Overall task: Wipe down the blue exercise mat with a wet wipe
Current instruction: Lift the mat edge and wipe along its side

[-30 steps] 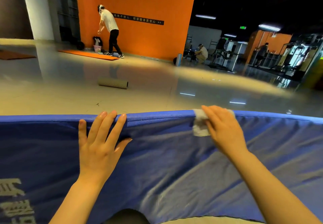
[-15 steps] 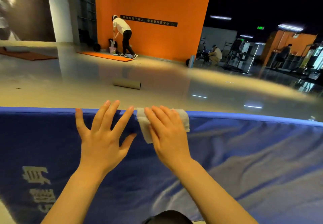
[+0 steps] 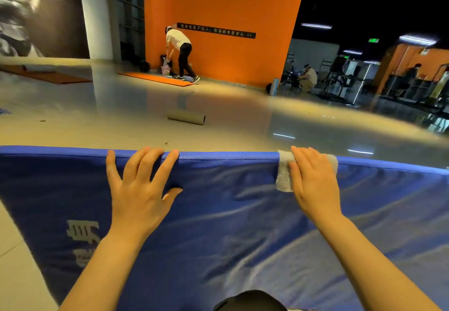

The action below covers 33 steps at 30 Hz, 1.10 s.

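Observation:
The blue exercise mat (image 3: 230,233) fills the lower half of the view, its shiny cover wrinkled, pale printed characters at the lower left. My left hand (image 3: 141,189) lies flat on it with fingers spread, fingertips at the far edge. My right hand (image 3: 313,179) presses a white wet wipe (image 3: 284,174) onto the mat's far edge with straight fingers. The wipe folds over the edge and shows on both sides of the hand.
Beyond the mat is glossy floor with a rolled grey mat (image 3: 185,117). A person (image 3: 181,53) bends over an orange mat (image 3: 155,78) by the orange wall. Another orange mat (image 3: 46,75) lies far left. Gym machines and a crouching person (image 3: 308,77) are at the right.
My right hand slid the wipe left along the far edge until it was beside my left hand, then back to the right. My left hand stayed flat on the mat.

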Each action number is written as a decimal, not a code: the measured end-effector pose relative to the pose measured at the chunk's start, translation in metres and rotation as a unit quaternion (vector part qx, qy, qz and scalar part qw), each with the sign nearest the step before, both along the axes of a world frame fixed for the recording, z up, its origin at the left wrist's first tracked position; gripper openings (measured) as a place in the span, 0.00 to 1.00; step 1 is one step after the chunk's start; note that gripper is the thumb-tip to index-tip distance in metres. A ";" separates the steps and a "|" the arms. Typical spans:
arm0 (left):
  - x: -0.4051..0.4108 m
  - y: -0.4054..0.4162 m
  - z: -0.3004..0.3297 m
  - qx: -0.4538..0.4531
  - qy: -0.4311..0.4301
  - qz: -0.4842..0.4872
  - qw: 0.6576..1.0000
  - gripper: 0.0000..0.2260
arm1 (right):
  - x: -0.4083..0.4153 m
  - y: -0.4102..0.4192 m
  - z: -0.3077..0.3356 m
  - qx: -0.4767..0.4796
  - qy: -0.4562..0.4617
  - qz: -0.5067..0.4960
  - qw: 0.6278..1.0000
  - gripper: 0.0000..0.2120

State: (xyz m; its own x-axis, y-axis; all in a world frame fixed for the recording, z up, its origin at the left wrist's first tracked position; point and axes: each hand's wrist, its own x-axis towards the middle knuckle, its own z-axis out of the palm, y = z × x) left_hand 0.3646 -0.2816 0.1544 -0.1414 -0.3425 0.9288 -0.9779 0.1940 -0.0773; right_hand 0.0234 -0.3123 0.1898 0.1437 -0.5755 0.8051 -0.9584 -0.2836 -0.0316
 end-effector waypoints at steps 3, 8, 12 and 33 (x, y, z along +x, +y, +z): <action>0.000 0.004 -0.006 -0.034 -0.008 0.008 0.999 0.37 | 0.063 0.003 -0.002 -0.006 -0.026 0.056 0.998 0.19; 0.003 0.007 -0.011 -0.025 0.016 0.007 1.000 0.35 | 0.176 0.028 -0.008 -0.011 -0.013 0.185 0.983 0.18; 0.010 0.007 -0.008 -0.013 0.009 0.004 1.000 0.36 | 0.156 0.023 -0.004 0.025 0.058 0.188 0.980 0.20; -0.001 0.024 0.006 0.066 0.069 -0.020 0.995 0.26 | 0.131 0.044 0.025 0.146 -0.036 0.264 0.953 0.25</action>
